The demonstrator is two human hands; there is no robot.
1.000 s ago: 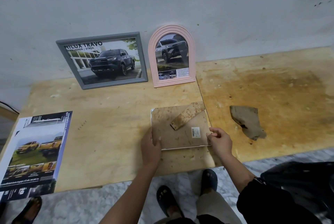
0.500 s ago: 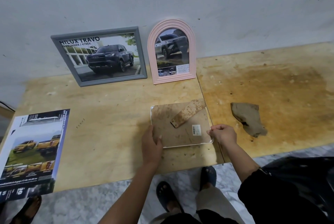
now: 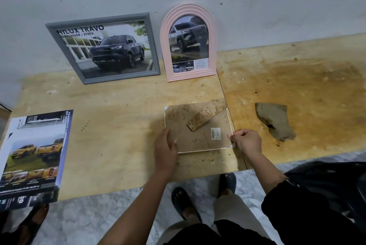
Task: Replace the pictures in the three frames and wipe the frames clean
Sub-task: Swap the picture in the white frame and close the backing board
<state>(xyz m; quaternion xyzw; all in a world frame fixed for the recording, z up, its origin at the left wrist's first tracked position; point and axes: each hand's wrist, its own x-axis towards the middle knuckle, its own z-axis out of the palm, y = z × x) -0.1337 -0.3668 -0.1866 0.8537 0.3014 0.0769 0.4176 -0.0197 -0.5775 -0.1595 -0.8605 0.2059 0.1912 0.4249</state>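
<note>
Unmoved since 1 second ago: 1 face-down frame (image 3: 198,140) on the tabletop (image 3: 118,116), just before the pink arched frame (image 3: 190,75). Left hand (image 3: 165,149) rests flat on its edge; right hand (image 3: 247,142) pinches its corner. We judge it light, stiff, possibly glass-fronted: lift by opposite edges.

Grey frame (image 3: 121,77), pink arched frame (image 3: 191,76) upright at back; white frame (image 3: 198,140) face-down; cloth (image 3: 275,122) nearby.

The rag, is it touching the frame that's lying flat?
Apart. The head view shows a strip of bare table between the rag and the face-down frame.
</note>
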